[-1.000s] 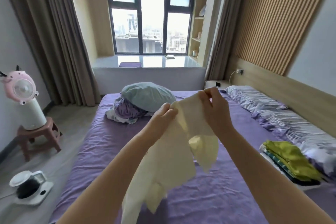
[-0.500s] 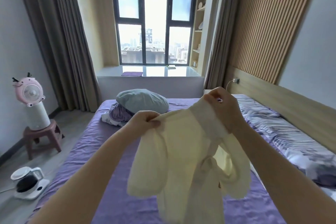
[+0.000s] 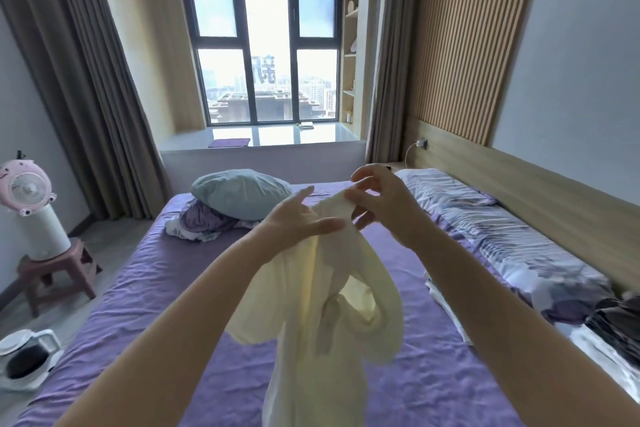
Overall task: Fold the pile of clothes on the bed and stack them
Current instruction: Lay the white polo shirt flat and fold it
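I hold a cream garment (image 3: pixel 322 315) up over the purple bed (image 3: pixel 145 288); it hangs down in loose folds. My right hand (image 3: pixel 384 204) pinches its top edge between thumb and fingertips. My left hand (image 3: pixel 298 222) lies just left of that, fingers straight and spread, thumb resting across the cloth. At the far side of the bed, a pile of unfolded clothes (image 3: pixel 204 222) sits partly under a blue-grey pillow (image 3: pixel 242 192). The edge of a folded stack (image 3: pixel 446 298) shows behind my right forearm.
A striped duvet (image 3: pixel 502 236) runs along the headboard on the right, with dark clothing (image 3: pixel 616 319) at its near end. On the floor to the left are a pink fan (image 3: pixel 27 191) on a stool (image 3: pixel 55 270) and a kettle (image 3: pixel 24 354).
My left hand has let go of its grip and opened its fingers, moving back close to the right hand. The right hand still pinches the garment's top. The view has tilted upward.
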Motion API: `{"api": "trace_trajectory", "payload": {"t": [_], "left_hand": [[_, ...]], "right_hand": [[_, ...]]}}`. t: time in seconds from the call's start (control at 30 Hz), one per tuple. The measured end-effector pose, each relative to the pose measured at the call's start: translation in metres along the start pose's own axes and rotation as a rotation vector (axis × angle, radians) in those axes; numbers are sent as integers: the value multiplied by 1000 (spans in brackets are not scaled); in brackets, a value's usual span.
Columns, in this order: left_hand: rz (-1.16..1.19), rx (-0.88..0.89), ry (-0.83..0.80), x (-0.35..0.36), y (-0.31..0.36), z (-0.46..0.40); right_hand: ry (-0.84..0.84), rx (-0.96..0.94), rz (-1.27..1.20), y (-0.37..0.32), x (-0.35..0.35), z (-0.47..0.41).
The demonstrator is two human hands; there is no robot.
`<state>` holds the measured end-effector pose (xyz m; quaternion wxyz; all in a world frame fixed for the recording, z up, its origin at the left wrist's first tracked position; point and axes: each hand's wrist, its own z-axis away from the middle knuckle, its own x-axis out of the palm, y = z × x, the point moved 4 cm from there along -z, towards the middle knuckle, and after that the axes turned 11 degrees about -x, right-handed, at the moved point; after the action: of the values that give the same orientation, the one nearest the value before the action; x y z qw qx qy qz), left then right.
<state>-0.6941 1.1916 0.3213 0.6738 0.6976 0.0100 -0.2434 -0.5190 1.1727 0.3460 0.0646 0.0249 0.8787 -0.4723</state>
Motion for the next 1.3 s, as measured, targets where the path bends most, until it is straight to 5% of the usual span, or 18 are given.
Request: {"api": "trace_trajectory", "payload": {"t": [0.07, 0.2, 0.43, 0.63, 0.73, 0.93, 1.07, 1.17, 1.3], "left_hand": [[75, -30, -101, 10, 0, 0], [103, 46, 57, -4, 13, 3], [229, 63, 16, -58, 54, 8], [246, -6, 76, -94, 41, 14], [284, -31, 121, -114, 20, 20], [111, -84, 256, -149, -38, 25], [8, -114, 222, -158, -74, 33], [-43, -205, 159, -166, -91, 33], [-260, -359, -67, -153, -104, 30]], "right_hand": [[-17, -16, -16, -3, -1, 3], [-78, 38, -194, 20, -12, 28], [-483, 200, 9, 75, 9, 78], [-273, -6, 252, 51, 38, 47], [-248, 9, 122, 48, 52, 45], [109, 64, 180, 33, 58, 22], [59, 10, 642, 24, 46, 4], [41, 118, 755, 31, 27, -1], [-38, 409, 365, 37, 14, 7]]}}
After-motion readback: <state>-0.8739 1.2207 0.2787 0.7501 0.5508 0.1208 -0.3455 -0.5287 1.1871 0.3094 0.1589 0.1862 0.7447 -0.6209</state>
